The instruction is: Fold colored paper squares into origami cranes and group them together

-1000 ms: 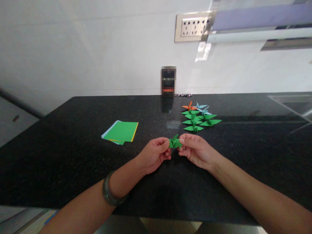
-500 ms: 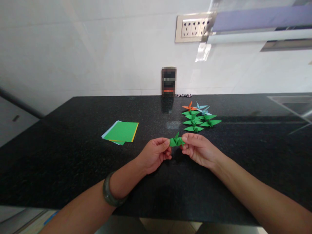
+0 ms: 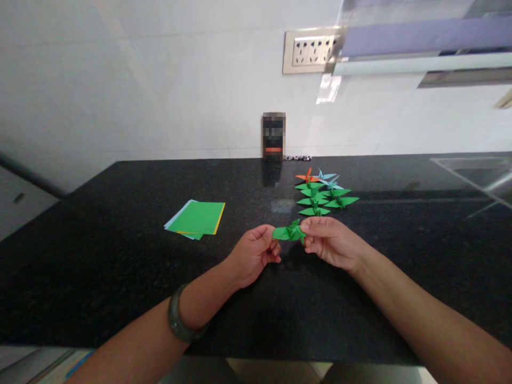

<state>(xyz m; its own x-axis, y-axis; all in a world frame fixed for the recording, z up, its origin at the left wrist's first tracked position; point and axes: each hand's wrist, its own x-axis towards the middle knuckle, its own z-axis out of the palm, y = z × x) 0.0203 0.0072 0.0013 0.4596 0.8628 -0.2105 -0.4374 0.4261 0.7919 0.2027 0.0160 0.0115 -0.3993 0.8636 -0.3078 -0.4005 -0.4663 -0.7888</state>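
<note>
A small green paper crane (image 3: 288, 232) is held just above the black counter (image 3: 120, 266) between both hands. My left hand (image 3: 254, 253) pinches its left wing tip with curled fingers. My right hand (image 3: 330, 242) pinches the right side with thumb and forefinger. The crane's wings are spread out sideways between the two hands. A dark bangle (image 3: 178, 320) sits on my left wrist.
Several folded cranes (image 3: 322, 193), mostly green with one orange and one light blue, lie in rows behind my hands. A stack of coloured paper squares (image 3: 197, 218), green on top, lies to the left. A dark blurred box (image 3: 274, 136) stands against the wall. A sink edge (image 3: 472, 170) is far right.
The hands have drawn slightly apart, and the crane's wings have been pulled out wider and flatter between them. The view has shifted a little.
</note>
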